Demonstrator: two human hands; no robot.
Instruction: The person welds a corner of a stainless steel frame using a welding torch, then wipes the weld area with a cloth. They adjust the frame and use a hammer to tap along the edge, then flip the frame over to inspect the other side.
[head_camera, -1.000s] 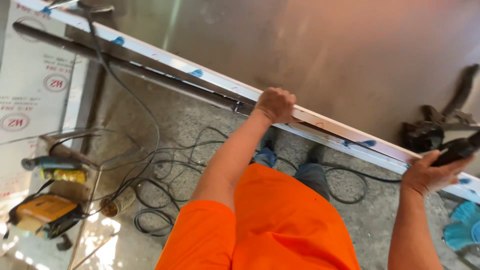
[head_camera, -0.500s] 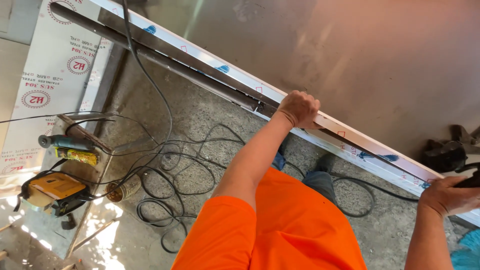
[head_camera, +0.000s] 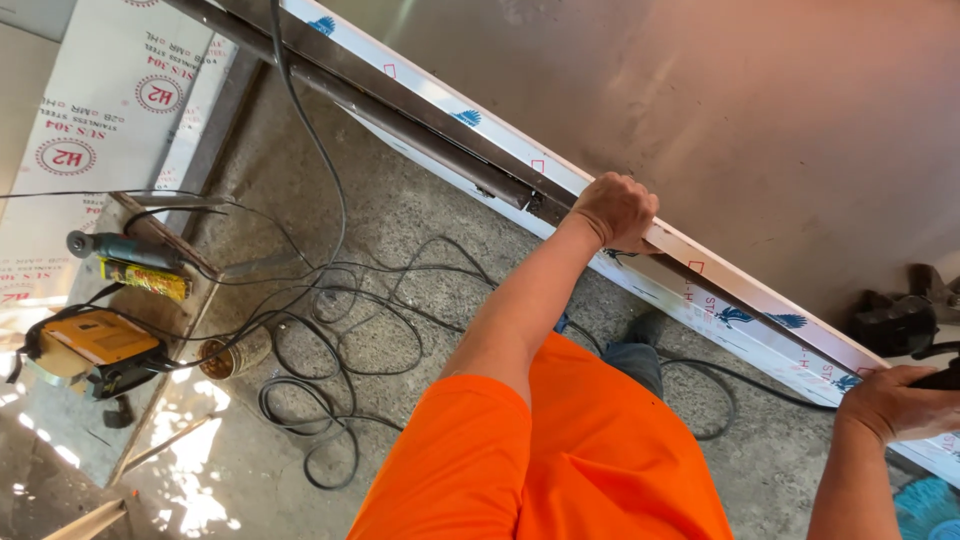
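While I look down through the head camera, I see my left hand (head_camera: 615, 210) closed over the top edge of a long metal frame rail (head_camera: 745, 300), which is wrapped in white protective film and runs diagonally from the upper left to the lower right. The fingers curl over the rail, so the grip is tight on it. Behind the rail stands a large stainless steel sheet (head_camera: 700, 110), touching or very close to it.

My right hand (head_camera: 895, 405) is at the right edge of the view, near the lower end of the same rail. It is closed around a dark tool handle (head_camera: 940, 378), but most of the tool is cut off, so I cannot tell what kind it is.

On the concrete floor (head_camera: 420, 215) below lie tangled black cables (head_camera: 330, 340). Further left I see a yellow power tool (head_camera: 90, 345), an angle grinder (head_camera: 120, 248) and a small round tin (head_camera: 230, 355), well apart from both hands.
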